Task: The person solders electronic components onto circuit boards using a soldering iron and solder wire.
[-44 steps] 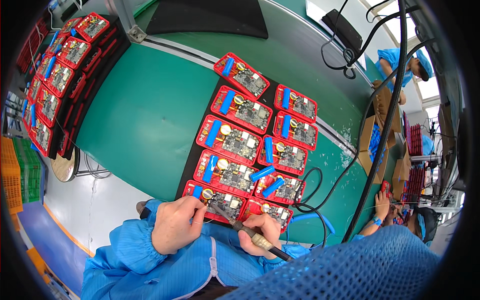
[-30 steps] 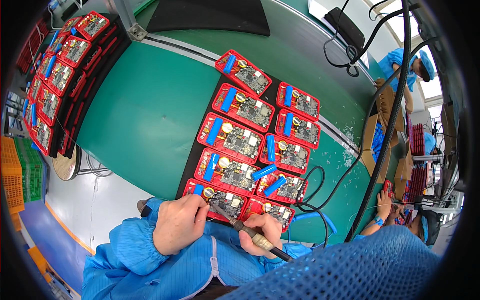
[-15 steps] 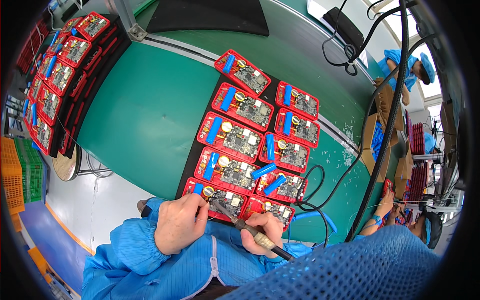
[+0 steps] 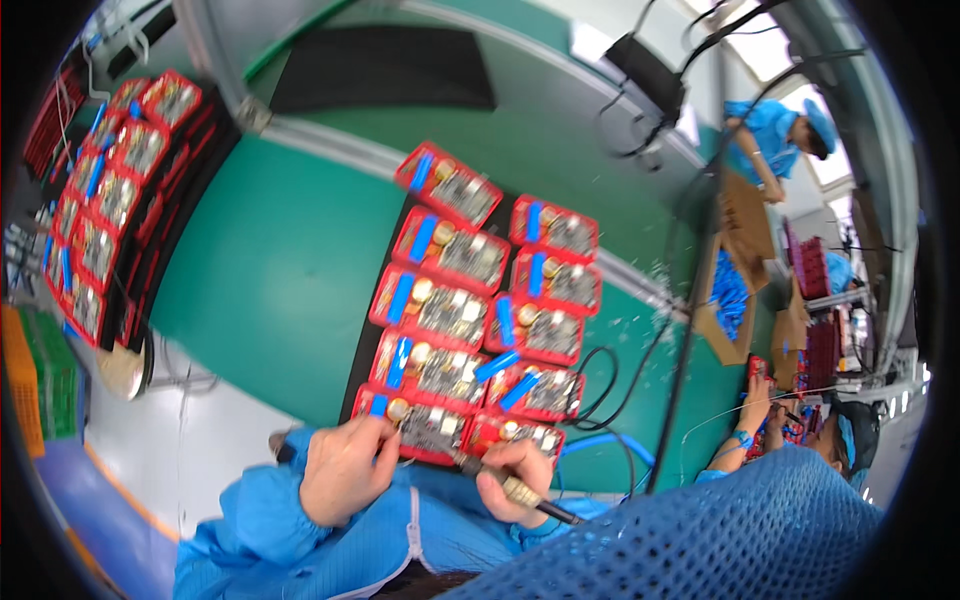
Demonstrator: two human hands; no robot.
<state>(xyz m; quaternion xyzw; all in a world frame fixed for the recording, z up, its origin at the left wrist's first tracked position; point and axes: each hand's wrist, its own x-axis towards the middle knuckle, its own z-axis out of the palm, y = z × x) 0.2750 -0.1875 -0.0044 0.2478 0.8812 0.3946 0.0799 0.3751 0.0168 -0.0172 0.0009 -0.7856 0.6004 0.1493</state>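
In front of me, my left hand is pinched at the left end of the nearest red case, beside its short blue cylindrical cell. A thin pale wire showed at those fingers a moment ago; blur makes it hard to see now. My right hand is closed round the handle of a soldering iron. The iron slants up and left toward the green-grey circuit board in that case. Its tip is smeared, so contact with the board cannot be told. Several similar cases lie beyond in two columns on a black mat.
Stacked trays of red cases stand at the left. Black cables run down at the right, with a blue coiled cord nearer me. Beyond are cardboard boxes, and two other people work on the right.
The whole view has shifted and blurred, with the cases now lower and further left in it. Both hands stay by the nearest cases, the iron still in my right hand.
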